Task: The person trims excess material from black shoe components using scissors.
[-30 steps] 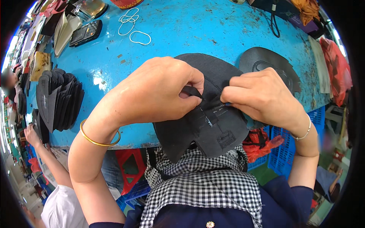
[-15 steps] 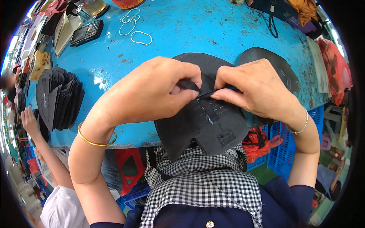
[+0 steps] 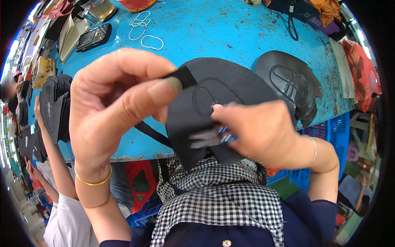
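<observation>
My left hand (image 3: 109,96) is raised above the table, thumb and finger pinching the end of a black strip (image 3: 187,77). The strip's tail hangs below the hand toward a black shoe-upper piece (image 3: 234,76). That piece has curved stitched lines and lies over the table's near edge, partly on my lap. My right hand (image 3: 263,129), smeared by motion, is closed around small snips (image 3: 205,139) with silver blades and blue on the handle. The blades point left over the near part of the piece, and the blur hides whether they touch it.
More black pieces (image 3: 288,76) lie to the right on the blue table (image 3: 214,24). At the left stands a stack of black cut pieces (image 3: 61,109), beside a co-worker's arm (image 3: 53,127). A handheld keypad device (image 3: 94,37) and white cord loops (image 3: 152,42) lie farther back.
Both hands have parted from the middle of the piece. My left hand has lifted with the strip, while my right has come down and now shows the snips.
</observation>
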Demonstrator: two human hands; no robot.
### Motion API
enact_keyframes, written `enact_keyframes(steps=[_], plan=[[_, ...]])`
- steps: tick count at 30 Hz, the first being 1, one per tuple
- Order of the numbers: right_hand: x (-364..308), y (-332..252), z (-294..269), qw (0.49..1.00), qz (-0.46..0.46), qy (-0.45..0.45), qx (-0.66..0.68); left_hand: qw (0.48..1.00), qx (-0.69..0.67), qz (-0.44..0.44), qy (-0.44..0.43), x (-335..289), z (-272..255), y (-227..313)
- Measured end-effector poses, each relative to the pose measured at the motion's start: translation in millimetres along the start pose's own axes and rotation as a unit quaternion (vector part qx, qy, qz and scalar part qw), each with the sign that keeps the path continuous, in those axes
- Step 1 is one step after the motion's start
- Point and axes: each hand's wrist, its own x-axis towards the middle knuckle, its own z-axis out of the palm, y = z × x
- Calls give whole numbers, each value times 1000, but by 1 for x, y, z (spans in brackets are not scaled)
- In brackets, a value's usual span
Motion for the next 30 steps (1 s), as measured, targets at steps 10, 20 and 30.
enact_keyframes(steps=[10,20,30], plan=[[-160,156,-52,636,410,395,522,964,99,-39,-244,28,26,-20],[-122,104,-43,843,370,234,314,901,301,37,-311,49,47,-43],[-20,50,-22,990,-83,-113,16,879,382,106,-263,48,29,-46]])
